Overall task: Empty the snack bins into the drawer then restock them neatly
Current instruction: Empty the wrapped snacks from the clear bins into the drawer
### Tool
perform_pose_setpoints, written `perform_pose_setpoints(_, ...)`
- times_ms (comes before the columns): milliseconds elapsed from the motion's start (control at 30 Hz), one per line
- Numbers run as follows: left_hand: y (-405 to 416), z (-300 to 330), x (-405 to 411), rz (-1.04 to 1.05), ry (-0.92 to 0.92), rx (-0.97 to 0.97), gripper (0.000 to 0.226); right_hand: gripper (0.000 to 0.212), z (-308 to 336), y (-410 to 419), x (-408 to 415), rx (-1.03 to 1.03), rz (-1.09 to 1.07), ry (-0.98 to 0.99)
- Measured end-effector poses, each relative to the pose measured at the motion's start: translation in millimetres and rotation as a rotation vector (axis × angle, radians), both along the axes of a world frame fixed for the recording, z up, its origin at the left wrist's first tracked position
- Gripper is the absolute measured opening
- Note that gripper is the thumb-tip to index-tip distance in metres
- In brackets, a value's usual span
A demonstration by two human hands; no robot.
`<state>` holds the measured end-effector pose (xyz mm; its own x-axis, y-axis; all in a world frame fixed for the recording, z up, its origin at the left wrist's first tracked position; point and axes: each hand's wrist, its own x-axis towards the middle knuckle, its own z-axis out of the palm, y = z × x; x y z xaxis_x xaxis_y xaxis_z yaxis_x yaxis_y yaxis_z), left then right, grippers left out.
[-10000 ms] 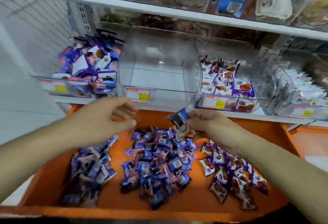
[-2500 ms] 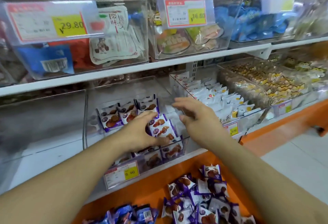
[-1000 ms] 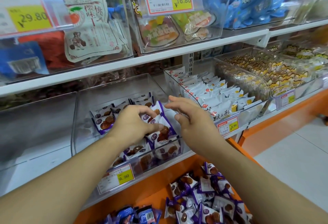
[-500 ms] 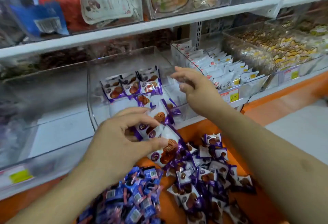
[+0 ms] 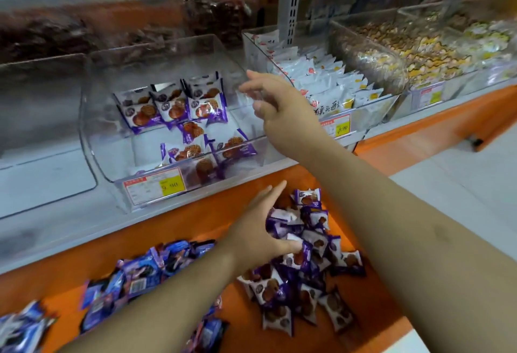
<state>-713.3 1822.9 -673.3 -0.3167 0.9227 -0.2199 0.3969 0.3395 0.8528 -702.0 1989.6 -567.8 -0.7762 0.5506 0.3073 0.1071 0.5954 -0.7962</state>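
Running across the view, the white shelf [image 5: 92, 229] carries a row of clear bins, and below it the orange drawer [image 5: 64, 277] stands pulled out. Restocking looks underway but far from finished. The middle bin [image 5: 100, 140] holds only a neat back row of three purple-and-white snack packs [image 5: 173, 105] plus a few loose ones toward its front, with much bare floor left to fill. The bin to its left [image 5: 42, 101] looks empty, so its refill has not begun. To the right, a bin of white packets [image 5: 330, 81] sits full and orderly.

In the drawer, a big heap of purple packs [image 5: 302, 282] lies at the right, and a heap of blue packs [image 5: 134, 277] at the left; both still need to go back up.

The left hand [image 5: 260, 235] is down on the purple heap, fingers spread and curling over several packs, thumb against one; whether it has a firm grip I cannot tell. The right hand [image 5: 277, 101] hovers at the middle bin's right wall, fingers loose, holding nothing.
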Motion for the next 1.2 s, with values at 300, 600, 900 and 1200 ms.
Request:
perform_pose_setpoints(300,-104.1,103.9,-45.3,0.077,0.411,0.163,0.065,0.039,5.2,-5.7,4.0,0.088,-0.007,-0.009)
perform_pose_setpoints(600,-121.4,133.2,-155.1,0.416,0.821,0.109,0.062,0.062,41.3,-26.5,-32.5,0.578,0.062,-0.307)
perform_pose_setpoints(900,-121.7,113.7,-166.2,0.415,0.530,0.142,0.066,0.097,13.6,-16.9,-153.3,0.346,0.140,-0.597)
perform_pose_setpoints(1200,-122.2,109.6,-170.6,0.419,0.508,0.216,0.067,0.099,-11.7,-13.4,-195.0,0.373,0.189,-0.630)
